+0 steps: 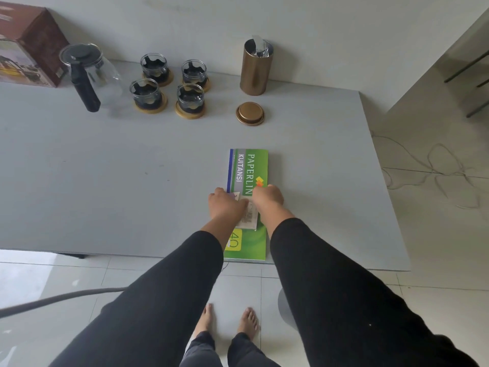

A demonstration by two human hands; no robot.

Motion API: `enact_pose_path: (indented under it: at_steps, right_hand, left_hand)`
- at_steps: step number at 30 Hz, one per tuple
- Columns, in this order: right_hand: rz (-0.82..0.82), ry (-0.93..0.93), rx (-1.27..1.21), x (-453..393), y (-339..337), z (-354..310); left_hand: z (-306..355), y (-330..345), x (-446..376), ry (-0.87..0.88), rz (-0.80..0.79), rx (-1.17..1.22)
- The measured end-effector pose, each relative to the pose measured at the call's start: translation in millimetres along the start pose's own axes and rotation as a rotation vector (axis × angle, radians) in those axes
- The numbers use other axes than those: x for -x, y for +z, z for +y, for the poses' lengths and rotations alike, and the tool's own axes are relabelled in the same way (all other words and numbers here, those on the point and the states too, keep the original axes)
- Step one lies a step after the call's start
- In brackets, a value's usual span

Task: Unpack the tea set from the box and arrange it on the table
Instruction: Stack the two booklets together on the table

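A glass teapot [90, 72] with a black lid and handle stands at the back left of the grey table [105, 181]. Beside it, several glass cups [153, 67] with black inserts sit on wooden coasters. The brown tea-set box [29, 46] stands at the far left corner. My left hand [225, 205] and my right hand [267, 198] are both closed on a small white paper packet [248, 215], held over a green receipt book [248, 170] near the table's front edge.
A copper canister [255, 67] stands open with a foil bag sticking out, and its lid [250, 113] lies in front of it. Cables trail on the tiled floor at the right. A grey hose runs along the floor at the lower left.
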State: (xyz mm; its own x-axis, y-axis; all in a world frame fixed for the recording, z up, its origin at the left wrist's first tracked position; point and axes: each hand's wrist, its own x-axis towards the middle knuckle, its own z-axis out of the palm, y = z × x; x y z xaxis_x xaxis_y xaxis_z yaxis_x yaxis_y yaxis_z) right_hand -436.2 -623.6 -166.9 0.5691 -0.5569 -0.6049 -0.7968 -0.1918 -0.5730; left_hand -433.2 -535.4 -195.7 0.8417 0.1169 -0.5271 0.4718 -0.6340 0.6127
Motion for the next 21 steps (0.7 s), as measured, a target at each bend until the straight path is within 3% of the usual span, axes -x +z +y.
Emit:
enact_pose_path:
  at_steps: [6, 12, 21]
  right_hand:
    - [0.002, 0.088, -0.024, -1, 1, 5]
    - [0.025, 0.169, -0.157, -5, -7, -1]
    - [0.203, 0.120, -0.335, -65, -71, -45]
  left_hand:
    - [1, -10, -14, -0.046, -0.155, -0.005]
    - [10, -14, -19, -0.021, -0.208, 0.018]
    - [103, 15, -49, 0.175, -0.170, 0.019]
